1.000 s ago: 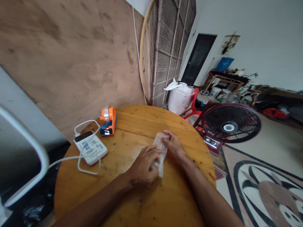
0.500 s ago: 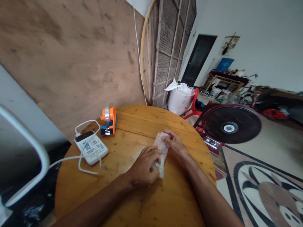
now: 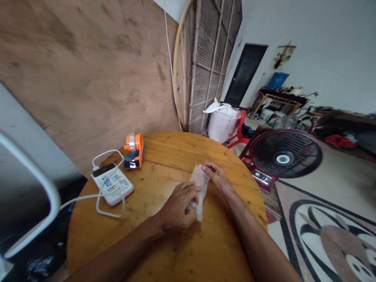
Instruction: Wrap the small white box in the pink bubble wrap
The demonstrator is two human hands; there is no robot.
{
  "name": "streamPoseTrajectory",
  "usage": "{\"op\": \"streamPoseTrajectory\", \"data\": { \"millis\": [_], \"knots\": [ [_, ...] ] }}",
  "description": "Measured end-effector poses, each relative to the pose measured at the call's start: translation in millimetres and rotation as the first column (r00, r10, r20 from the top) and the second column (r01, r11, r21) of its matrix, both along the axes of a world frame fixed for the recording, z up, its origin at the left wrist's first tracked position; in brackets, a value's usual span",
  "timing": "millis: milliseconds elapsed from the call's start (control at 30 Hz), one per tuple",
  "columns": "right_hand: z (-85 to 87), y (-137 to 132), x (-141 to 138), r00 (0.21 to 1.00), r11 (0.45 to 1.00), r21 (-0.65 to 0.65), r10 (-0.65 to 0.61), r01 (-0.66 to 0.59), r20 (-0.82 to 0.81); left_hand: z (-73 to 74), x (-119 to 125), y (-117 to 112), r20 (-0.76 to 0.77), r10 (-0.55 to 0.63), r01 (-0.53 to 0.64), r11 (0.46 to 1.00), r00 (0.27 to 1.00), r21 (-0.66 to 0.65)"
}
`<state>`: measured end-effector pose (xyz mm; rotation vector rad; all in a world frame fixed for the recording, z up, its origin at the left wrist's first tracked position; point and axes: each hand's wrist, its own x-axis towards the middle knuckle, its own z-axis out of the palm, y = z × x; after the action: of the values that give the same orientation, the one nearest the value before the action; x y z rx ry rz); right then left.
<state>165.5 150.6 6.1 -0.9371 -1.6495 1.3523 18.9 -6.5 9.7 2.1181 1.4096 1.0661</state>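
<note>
A bubble wrap bundle (image 3: 201, 181), whitish and long, lies on the round wooden table (image 3: 164, 156) in front of me. My left hand (image 3: 182, 204) is closed over its left side and near end, fingers curled and thumb bent against it. At the far right corner my right hand (image 3: 216, 175) pinches the wrap, thumb on top and fingers around the far edge. What the wrap encloses, if anything, cannot be made out.
An orange and blue tape dispenser (image 3: 134, 150) stands at the table's far left. Near it lies a white power bank (image 3: 114, 184) with a looping white cable (image 3: 110, 213). A dark red fan (image 3: 283, 156) stands beyond the right edge, a white sack (image 3: 223, 122) behind the table.
My right thumb has shifted slightly toward the far edge of the bubble wrap. My left hand keeps its place on the bundle.
</note>
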Motion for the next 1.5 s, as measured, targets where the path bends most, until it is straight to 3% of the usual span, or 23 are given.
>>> {"op": "streamPoseTrajectory", "data": {
  "millis": [300, 500, 833, 1133, 1300, 1500],
  "knots": [
    [-1.6, -0.5, -6.2, 0.988, 0.993, -0.022, -0.116, 0.114, -0.106, -2.2, 1.1, 0.3, 0.009, 0.006, -0.006, 1.0, 1.0, -0.004],
    [-2.4, 3.4, -4.2, 0.962, 0.968, -0.189, -0.202, 0.168, -0.181, -0.5, 1.5, 0.3, -0.002, 0.004, -0.004, 1.0, 1.0, -0.015],
    [-0.6, 5.6, 0.9, 0.966, 0.941, -0.329, -0.15, 0.074, -0.209, 2.3, 2.1, -1.4, -0.011, 0.007, -0.007, 1.0, 1.0, -0.026],
    [5.0, 0.8, 6.0, 0.989, 0.946, -0.324, -0.053, 0.006, -0.138, 2.0, 1.5, -0.6, 0.001, 0.005, -0.005, 0.999, 1.0, -0.032],
    [10.0, -5.3, 4.7, 0.996, 0.971, -0.233, 0.037, -0.056, -0.085, 0.1, 1.0, -0.6, -0.01, 0.0, 0.0, 1.0, 1.0, -0.017],
    [0.9, -4.9, -3.7, 0.993, 0.989, -0.15, -0.027, 0.01, -0.111, 0.7, 1.5, 0.3, -0.023, 0.005, -0.005, 1.0, 1.0, -0.01]
  ]
}}
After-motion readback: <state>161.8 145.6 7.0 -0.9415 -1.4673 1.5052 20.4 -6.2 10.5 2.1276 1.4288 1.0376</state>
